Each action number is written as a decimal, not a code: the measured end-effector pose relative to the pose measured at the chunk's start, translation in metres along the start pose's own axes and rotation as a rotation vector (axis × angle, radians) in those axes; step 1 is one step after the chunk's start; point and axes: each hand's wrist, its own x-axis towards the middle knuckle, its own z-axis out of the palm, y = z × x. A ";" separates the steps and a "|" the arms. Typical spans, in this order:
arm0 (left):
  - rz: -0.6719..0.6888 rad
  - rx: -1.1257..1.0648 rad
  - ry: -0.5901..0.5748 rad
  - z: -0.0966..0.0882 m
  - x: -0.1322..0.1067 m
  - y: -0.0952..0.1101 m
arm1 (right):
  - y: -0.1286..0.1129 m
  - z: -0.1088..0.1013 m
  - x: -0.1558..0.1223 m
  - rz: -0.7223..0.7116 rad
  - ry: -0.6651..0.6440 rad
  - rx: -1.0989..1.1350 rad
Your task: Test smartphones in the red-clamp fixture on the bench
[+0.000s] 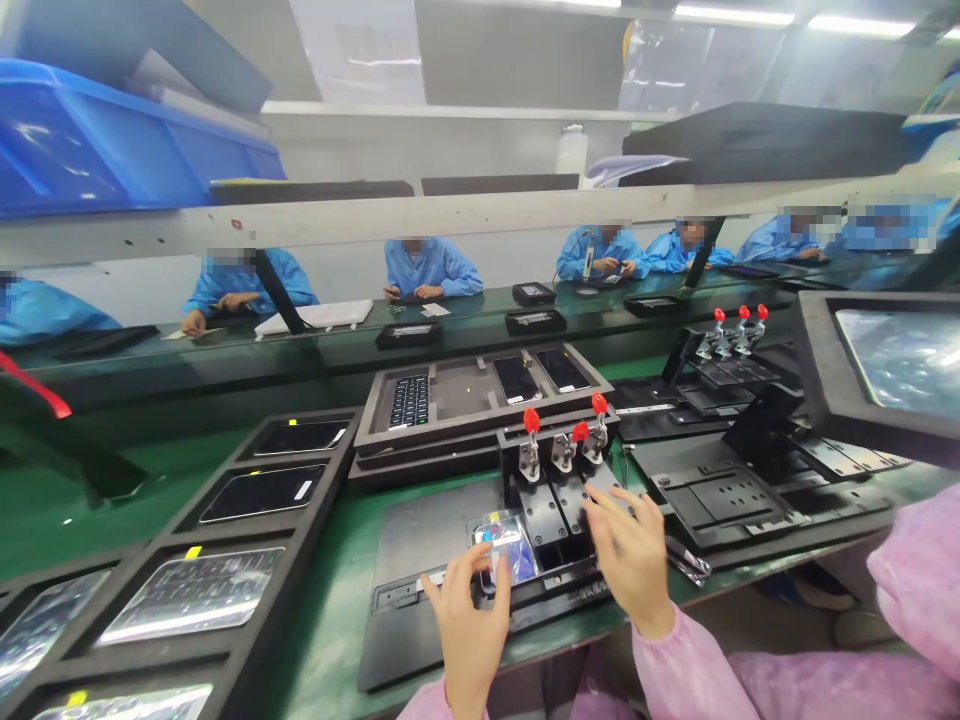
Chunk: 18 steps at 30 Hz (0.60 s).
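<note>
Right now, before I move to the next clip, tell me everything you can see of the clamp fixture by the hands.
The fixture is a dark, metal-looking block on a black base plate on the green bench. Three upright toggle clamps with silver arms and red grips stand along its back, and flat black plates lie at its front. The fingertips of the right hand appear to touch those plates, and a film-wrapped device under the left hand lies against its front edge.

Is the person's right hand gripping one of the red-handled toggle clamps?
No, the right hand is over the black fixture plate, below the red-handled toggle clamps, not on them.
</note>
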 end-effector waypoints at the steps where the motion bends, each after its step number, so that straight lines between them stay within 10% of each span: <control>1: -0.001 0.005 0.000 0.000 0.000 -0.001 | -0.001 -0.004 0.005 0.015 0.101 0.048; 4: -0.002 0.009 0.003 -0.001 0.001 -0.001 | -0.011 -0.018 0.043 -0.017 0.217 0.161; 10: 0.013 0.002 -0.011 -0.001 0.001 0.003 | -0.028 -0.012 0.112 -0.097 0.008 0.183; 18: 0.043 0.030 0.000 -0.007 0.002 0.000 | -0.016 0.005 0.018 -0.049 0.091 0.119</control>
